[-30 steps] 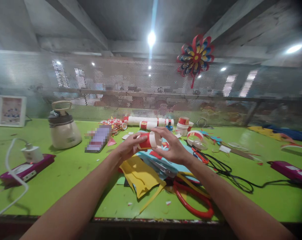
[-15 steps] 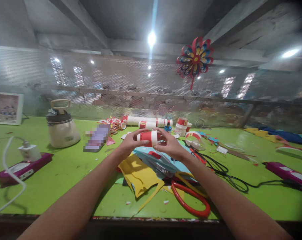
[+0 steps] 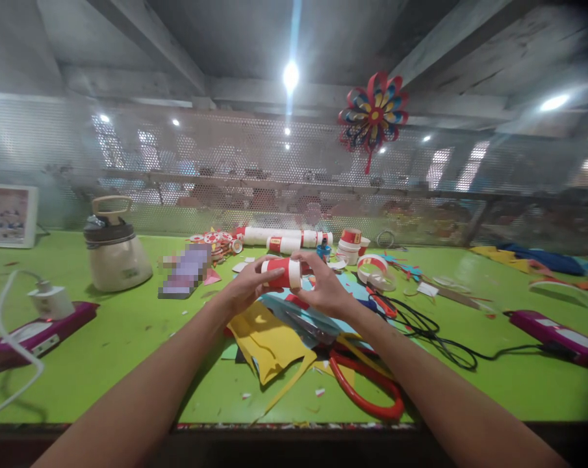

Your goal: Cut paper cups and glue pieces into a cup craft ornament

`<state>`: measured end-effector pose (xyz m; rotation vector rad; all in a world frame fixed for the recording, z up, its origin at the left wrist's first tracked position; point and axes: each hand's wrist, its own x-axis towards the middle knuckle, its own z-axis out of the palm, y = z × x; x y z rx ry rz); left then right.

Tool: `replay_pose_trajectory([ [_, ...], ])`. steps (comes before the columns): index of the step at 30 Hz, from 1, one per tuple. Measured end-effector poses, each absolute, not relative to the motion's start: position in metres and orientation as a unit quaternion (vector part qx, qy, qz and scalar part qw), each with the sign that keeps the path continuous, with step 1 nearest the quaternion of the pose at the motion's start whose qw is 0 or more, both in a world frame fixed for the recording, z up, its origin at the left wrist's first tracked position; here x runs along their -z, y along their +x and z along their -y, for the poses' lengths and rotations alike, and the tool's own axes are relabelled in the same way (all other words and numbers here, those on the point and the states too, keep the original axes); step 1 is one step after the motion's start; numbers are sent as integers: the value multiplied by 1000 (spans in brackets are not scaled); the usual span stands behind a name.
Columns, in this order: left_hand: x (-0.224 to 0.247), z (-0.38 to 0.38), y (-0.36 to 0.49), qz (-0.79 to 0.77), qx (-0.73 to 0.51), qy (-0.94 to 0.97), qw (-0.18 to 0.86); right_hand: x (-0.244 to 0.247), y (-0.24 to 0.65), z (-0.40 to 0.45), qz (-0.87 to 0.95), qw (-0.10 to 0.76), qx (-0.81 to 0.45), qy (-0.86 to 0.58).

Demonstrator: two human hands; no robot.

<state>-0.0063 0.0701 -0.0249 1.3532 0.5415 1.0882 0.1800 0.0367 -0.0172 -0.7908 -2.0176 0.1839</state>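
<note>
A red and white paper cup (image 3: 282, 273) lies on its side in the air above the pile, its wide rim toward the right. My left hand (image 3: 247, 285) grips its left part, thumb along the near side. At the rim end, my right hand (image 3: 325, 286) curves its fingers over the top and its thumb below, holding the cup from the right. Beneath are yellow felt (image 3: 264, 338), light blue sheets (image 3: 340, 292) and red-handled scissors (image 3: 366, 390), whose blades are covered.
Stacked paper cups (image 3: 274, 235) lie behind my hands, near a small blue bottle (image 3: 323, 249). A jug (image 3: 115, 257) and a purple power strip (image 3: 43, 335) stand left. On the right a black cable (image 3: 430, 325) runs to another power strip (image 3: 557, 335).
The cup and both hands have shifted slightly left and down in the view, as the whole scene has moved left. My right fingers sit a little more spread at the cup's rim.
</note>
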Motion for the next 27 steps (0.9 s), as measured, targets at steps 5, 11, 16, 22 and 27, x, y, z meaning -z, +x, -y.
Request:
replay_pose_trajectory([
  [5, 25, -73, -7, -252, -504, 567, 602, 15, 182, -36, 815, 463, -37, -348],
  [11, 20, -77, -16, -279, -549, 531, 582, 9, 184, -40, 776, 458, -17, -434],
  [16, 21, -80, -17, -279, -562, 513, 585, -9, 200, -7, 839, 317, -32, -441],
  [22, 21, -84, -16, -249, -581, 500, 592, -13, 239, 63, 875, 100, -30, -472],
  [27, 16, -78, -13, -217, -590, 506, 591, 6, 240, 85, 861, -15, -30, -507],
])
